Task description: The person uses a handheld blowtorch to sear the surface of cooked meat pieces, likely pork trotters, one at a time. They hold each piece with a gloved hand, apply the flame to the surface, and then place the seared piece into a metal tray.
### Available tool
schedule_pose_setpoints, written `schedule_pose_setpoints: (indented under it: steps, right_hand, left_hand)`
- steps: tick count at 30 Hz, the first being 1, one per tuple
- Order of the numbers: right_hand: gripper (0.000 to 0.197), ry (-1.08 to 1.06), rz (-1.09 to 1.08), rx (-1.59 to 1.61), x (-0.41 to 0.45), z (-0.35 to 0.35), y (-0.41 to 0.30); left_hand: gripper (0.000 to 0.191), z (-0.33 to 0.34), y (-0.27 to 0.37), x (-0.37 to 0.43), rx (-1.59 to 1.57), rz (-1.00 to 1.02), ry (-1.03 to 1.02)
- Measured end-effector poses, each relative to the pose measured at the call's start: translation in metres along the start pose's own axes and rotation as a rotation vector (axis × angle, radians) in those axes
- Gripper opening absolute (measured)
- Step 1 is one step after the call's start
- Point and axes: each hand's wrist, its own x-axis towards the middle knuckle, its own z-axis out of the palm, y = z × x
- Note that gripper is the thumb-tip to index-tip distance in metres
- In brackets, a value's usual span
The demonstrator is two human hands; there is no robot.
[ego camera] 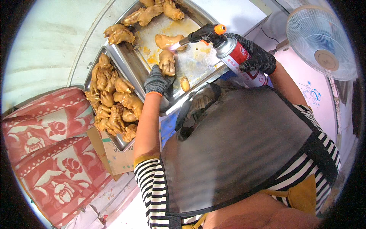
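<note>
In a grey knitted glove, my left hand [159,81] grips a browned pig's trotter [166,62] by its toe end, over a shallow metal tray [177,25]. My right hand [256,55], also gloved, is closed around a red and white gas canister [236,54]. A black blowtorch head with an orange knob [208,34] tops the canister; its nozzle points left, with a pale flame at the held trotter's upper end. Another trotter piece [169,41] lies just behind the flame. A small piece [185,84] rests near the tray's front edge. More trotters [151,13] lie at the tray's far left.
A second metal tray [121,146] heaped with trotters [114,100] stands at the left, above a cardboard box [120,160]. Red patterned fabric [54,148] covers something at the far left. A fan [323,43] stands at the right. A dark apron [228,148] covers my front.
</note>
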Motion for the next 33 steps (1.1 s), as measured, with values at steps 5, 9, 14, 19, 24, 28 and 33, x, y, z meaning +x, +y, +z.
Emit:
schedule_pose_setpoints:
  steps: [5, 9, 14, 19, 24, 28, 33]
  right_hand:
    - [0.097, 0.013, 0.021, 0.03, 0.003, -0.003, 0.003]
    - [0.097, -0.002, -0.038, 0.0, 0.009, -0.004, 0.005]
    - [0.095, -0.065, -0.05, -0.012, 0.025, -0.003, 0.002]
    - [0.09, -0.077, -0.17, -0.233, 0.05, 0.007, -0.01]
    - [0.092, -0.158, -0.021, -0.084, 0.072, 0.019, -0.016]
    - [0.077, -0.18, -0.038, 0.121, 0.081, 0.032, -0.019]
    - [0.085, -0.195, 0.071, 0.139, 0.084, 0.035, -0.025]
  left_hand:
    - [0.066, 0.048, -0.039, 0.029, -0.811, -0.063, -0.047]
    - [0.065, 0.034, -0.032, 0.013, -0.795, -0.116, -0.004]
    - [0.076, -0.009, 0.002, -0.016, -0.035, -0.193, -0.053]
    - [0.073, -0.014, 0.007, -0.022, 0.141, -0.236, -0.049]
    - [0.066, -0.011, 0.006, -0.032, 0.143, -0.227, 0.057]
    - [0.06, -0.017, 0.009, -0.04, 0.035, -0.231, 0.113]
    - [0.055, -0.013, 0.002, -0.04, 0.124, -0.261, 0.136]
